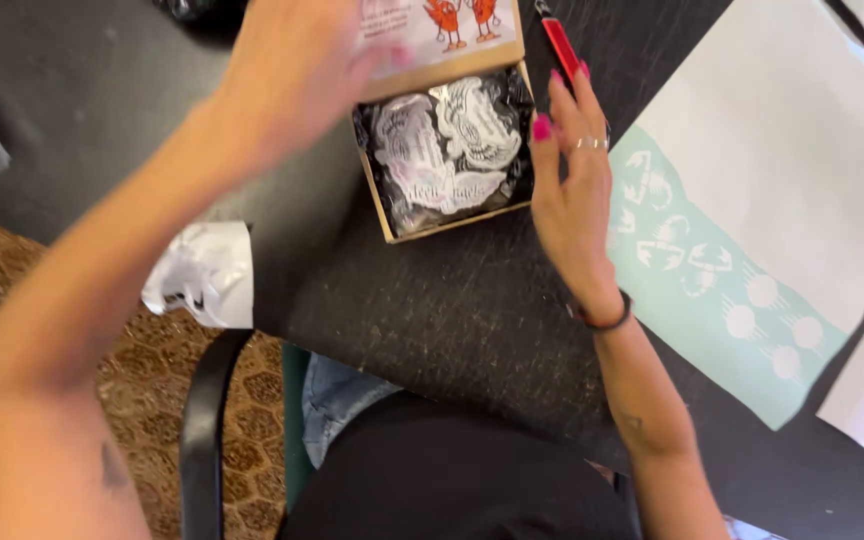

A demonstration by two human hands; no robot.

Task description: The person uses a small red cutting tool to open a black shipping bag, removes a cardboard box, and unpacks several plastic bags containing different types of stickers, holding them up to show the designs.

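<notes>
An open cardboard box (384, 208) lies on the black table (432, 300). Inside is something wrapped in black tissue paper with white drawings (447, 150). My left hand (297, 65) is raised and blurred over the box's lid flap (442, 30), which is white inside with orange figures; it seems to touch the flap's left edge. My right hand (572, 190), with pink nails, a ring and a dark wristband, hovers flat beside the box's right wall with fingers apart, holding nothing.
A white and mint mailer bag (752, 200) with white prints lies to the right. A red pen-like tool (560, 45) sits above my right hand. Crumpled silver wrap (202, 270) hangs at the table's left edge. A black chair arm (202, 420) is below.
</notes>
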